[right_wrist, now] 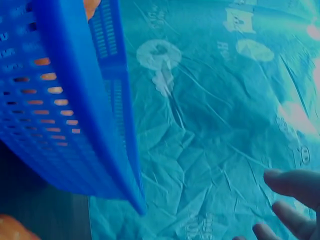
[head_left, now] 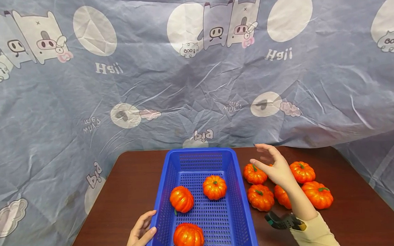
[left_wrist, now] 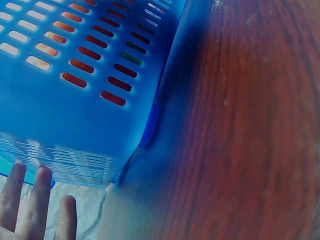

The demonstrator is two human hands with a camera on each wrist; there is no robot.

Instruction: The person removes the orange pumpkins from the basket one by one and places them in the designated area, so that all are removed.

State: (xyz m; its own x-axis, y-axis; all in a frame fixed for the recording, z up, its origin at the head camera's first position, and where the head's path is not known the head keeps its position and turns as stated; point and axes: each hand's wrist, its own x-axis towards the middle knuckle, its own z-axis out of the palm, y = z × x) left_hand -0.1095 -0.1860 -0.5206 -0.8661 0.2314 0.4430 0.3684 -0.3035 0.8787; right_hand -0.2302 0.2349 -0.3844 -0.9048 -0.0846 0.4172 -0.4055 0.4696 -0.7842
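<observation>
A blue plastic basket [head_left: 245, 205] with slotted walls stands on the table. Inside it lie three small orange pumpkins: one at the left [head_left: 181, 199], one toward the back right [head_left: 214, 187] and one at the front [head_left: 189, 238]. My left hand [head_left: 139, 235] is beside the basket's left rim with its fingers extended; whether the fingertips touch it I cannot tell. Right of the basket, my right hand [head_left: 278, 170] is raised over several more pumpkins [head_left: 260, 197], fingers spread and holding nothing. It partly hides some of them. The right wrist view shows these fingers [right_wrist: 295, 185] apart from the basket.
The brown wooden table [head_left: 130, 181] ends at the back against a grey-blue cloth [head_left: 189, 90] printed with cartoon pigs. Two pumpkins lie farthest right, one behind [head_left: 302, 172] and one nearer [head_left: 317, 195]. A dark device [head_left: 282, 221] is strapped at the right wrist.
</observation>
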